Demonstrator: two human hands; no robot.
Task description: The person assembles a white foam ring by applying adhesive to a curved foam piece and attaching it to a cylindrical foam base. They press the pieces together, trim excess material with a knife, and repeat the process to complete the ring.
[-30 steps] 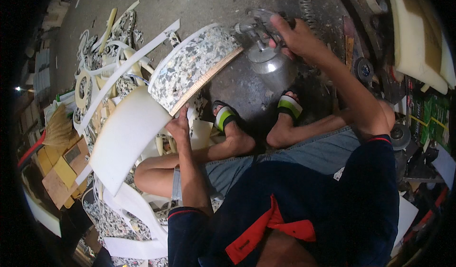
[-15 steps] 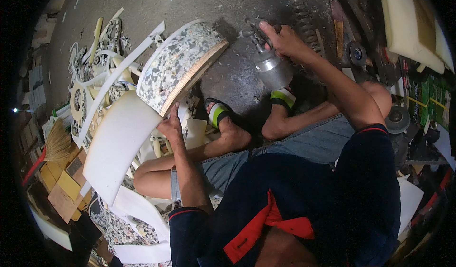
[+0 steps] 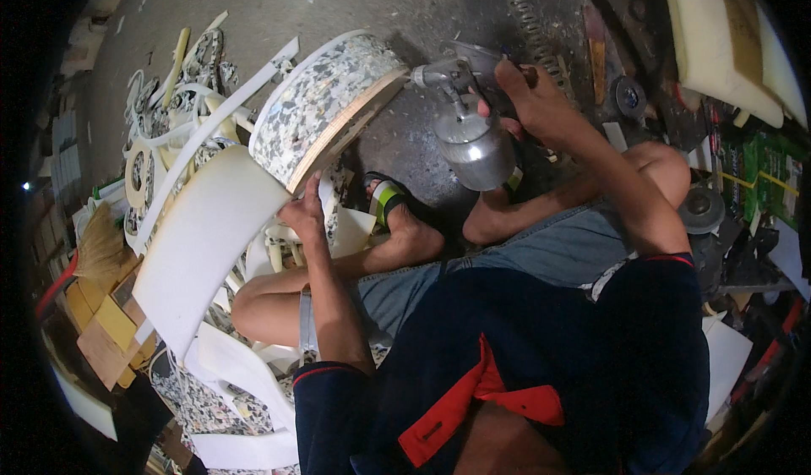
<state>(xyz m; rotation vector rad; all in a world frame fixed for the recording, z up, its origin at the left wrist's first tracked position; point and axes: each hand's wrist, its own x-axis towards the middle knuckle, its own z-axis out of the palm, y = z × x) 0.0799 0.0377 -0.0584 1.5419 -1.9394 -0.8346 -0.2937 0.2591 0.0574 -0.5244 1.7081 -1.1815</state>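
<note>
My left hand (image 3: pixel 304 215) is closed on the lower edge of a curved seat piece, its thumb up against the wooden rim (image 3: pixel 342 137). Speckled grey-and-white foam (image 3: pixel 325 95) covers the outside of that piece, which stands tilted. From the same hand a white foam sheet (image 3: pixel 211 242) hangs out to the left; how it joins the seat piece is hidden. My right hand (image 3: pixel 534 107) grips a spray gun (image 3: pixel 475 147) with a round metal cup. The gun's nozzle end points left, close to the wooden rim. The fingers on its handle are partly hidden.
Foam offcuts and strips (image 3: pixel 182 128) lie heaped at the left, beside a straw broom (image 3: pixel 103 247). A coiled hose (image 3: pixel 528 19) runs along the floor at the far right. Yellowish foam blocks (image 3: pixel 718 52) and a dark grinder-like tool (image 3: pixel 701 210) are at the right.
My right hand has brought the spray gun left and nearer to me, its nozzle now by the wooden rim. The seat piece and foam sheet have barely shifted in my left hand.
</note>
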